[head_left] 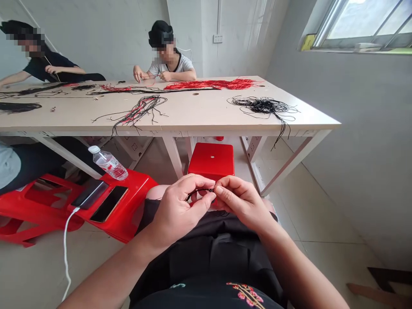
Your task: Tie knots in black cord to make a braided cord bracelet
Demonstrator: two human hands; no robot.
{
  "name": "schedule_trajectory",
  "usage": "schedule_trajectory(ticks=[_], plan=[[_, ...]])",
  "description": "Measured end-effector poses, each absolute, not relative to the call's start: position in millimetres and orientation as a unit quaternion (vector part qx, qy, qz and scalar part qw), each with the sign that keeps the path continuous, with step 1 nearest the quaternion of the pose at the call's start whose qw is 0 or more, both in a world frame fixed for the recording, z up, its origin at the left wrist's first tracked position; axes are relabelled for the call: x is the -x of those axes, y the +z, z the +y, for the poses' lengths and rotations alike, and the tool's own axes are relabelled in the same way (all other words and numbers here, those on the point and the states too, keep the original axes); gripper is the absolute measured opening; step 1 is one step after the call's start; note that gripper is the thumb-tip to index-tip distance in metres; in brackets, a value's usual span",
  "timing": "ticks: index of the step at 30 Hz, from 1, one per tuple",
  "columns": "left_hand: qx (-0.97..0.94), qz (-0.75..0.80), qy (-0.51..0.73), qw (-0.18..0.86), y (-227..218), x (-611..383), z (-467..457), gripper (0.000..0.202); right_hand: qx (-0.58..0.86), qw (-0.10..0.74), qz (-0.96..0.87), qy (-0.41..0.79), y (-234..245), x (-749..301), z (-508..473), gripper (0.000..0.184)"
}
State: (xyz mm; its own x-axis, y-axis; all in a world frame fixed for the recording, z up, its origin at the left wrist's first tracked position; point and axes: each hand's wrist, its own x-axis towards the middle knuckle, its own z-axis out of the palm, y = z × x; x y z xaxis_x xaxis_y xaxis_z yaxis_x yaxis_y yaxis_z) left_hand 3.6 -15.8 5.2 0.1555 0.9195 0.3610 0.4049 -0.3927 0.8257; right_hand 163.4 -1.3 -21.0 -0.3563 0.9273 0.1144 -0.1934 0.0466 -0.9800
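- Left hand [180,210]: thumb and forefinger pressed together, pinching a short black cord [199,192]; other fingers curled behind it.
- Right hand [243,201]: thumb and forefinger pinch the same cord from the other side, its fingertips just beside those of the left hand.
- Cord: a small curved length between the two hands, held over the lap, partly hidden by the fingers. Cannot tell how far it runs.
- Under the hands: dark garment [209,257] across the lap, with pink embroidered flowers [246,294] near the lower edge of the view.
- Straight ahead: red plastic stool [210,161], beyond the hands and near the table legs.
- To the left: second red plastic stool [138,193] with two smartphones [108,204] on it, a water bottle [109,163] lying beside them. A white cable [66,253] drops toward the floor.
- Long pale table [180,116]: loose black cords [264,105] trail over the near edge; a red-and-black cord bundle [138,109] lies mid-table; red cords [212,84] lie toward the far side.
- Co-worker [167,64] sits across the table, both hands at its far edge. Another co-worker [48,66] sits far left, one arm along the table.
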Motion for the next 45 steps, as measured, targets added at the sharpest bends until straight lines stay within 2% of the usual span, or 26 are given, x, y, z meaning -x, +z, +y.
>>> schedule_trajectory(ticks=[3, 6, 13, 21, 24, 29, 34, 40, 42, 45], plan=[[-0.719, 0.473, 0.440, 0.258, 4.0, -5.3, -14.6, 0.015, 0.340, 0.469, -0.579, 0.574, -21.3, -162.1, -1.0, 0.024], [-0.720, 0.459, 0.440, 0.278, 3.2, -5.6, -14.3, 0.019, 0.347, 0.471, -0.603, 0.542, -22.1, -162.1, -1.7, 0.022], [-0.730, 0.401, 0.482, 0.272, -7.1, -3.0, -16.1, 0.042, 0.366, 0.476, -0.667, 0.440, -26.7, -165.7, -8.2, 0.021], [-0.728, 0.398, 0.459, 0.317, -3.6, -8.3, -16.3, 0.039, 0.314, 0.524, -0.601, 0.516, -37.3, -166.6, -11.0, 0.016], [-0.710, 0.409, 0.442, 0.365, -1.4, -9.5, -15.2, 0.037, 0.325, 0.532, -0.591, 0.513, -36.2, -166.6, -10.6, 0.008], [-0.692, 0.429, 0.417, 0.404, -2.5, -10.0, -14.8, 0.031, 0.341, 0.537, -0.583, 0.505, -34.6, -167.0, -8.7, 0.007], [-0.730, 0.432, 0.407, 0.339, -3.6, -15.4, -11.8, 0.020, 0.349, 0.535, -0.593, 0.490, -38.1, -167.0, -9.6, 0.008], [-0.796, 0.412, 0.424, 0.132, -5.1, -25.5, -5.0, 0.021, 0.355, 0.538, -0.662, 0.383, -43.1, -164.9, -12.4, 0.007], [-0.798, 0.404, 0.431, 0.120, -5.1, -28.7, -4.9, 0.021, 0.363, 0.550, -0.654, 0.370, -45.1, -162.8, -14.3, 0.008], [-0.781, 0.410, 0.438, 0.175, -4.4, -31.8, -5.3, 0.021, 0.378, 0.574, -0.617, 0.384, -48.6, -160.3, -17.0, 0.011]])
